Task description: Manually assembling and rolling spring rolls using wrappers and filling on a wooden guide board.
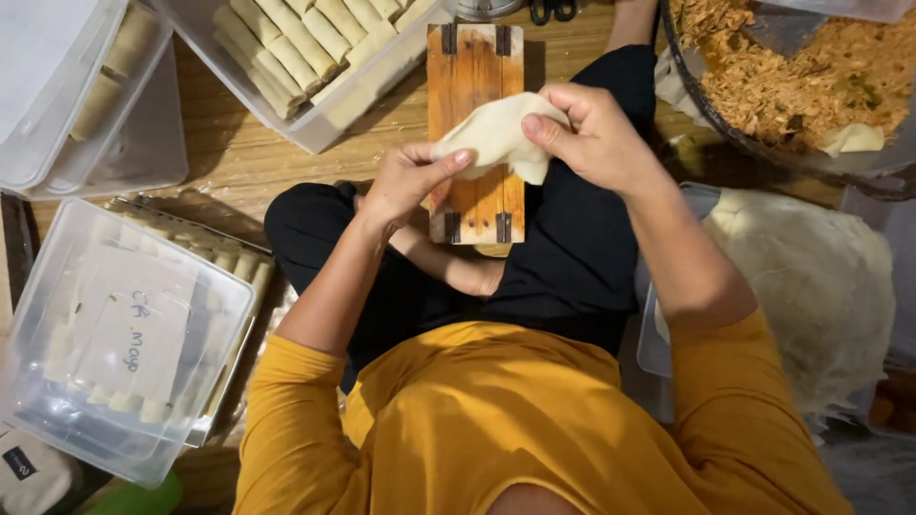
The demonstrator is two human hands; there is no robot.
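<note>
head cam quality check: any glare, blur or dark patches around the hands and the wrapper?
Head view: warm, even light; left hand, right hand and the pale wrapper they hold are sharp against the wooden board. Soft glare hazes the clear plastic lid at lower left; the filling bowl at upper right is slightly soft; the lap area goes nearly black, with no detail.

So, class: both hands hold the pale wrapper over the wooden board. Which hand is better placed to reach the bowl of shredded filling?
Probably the right hand: the filling bowl sits on its side. The left hand is farther away.
</note>
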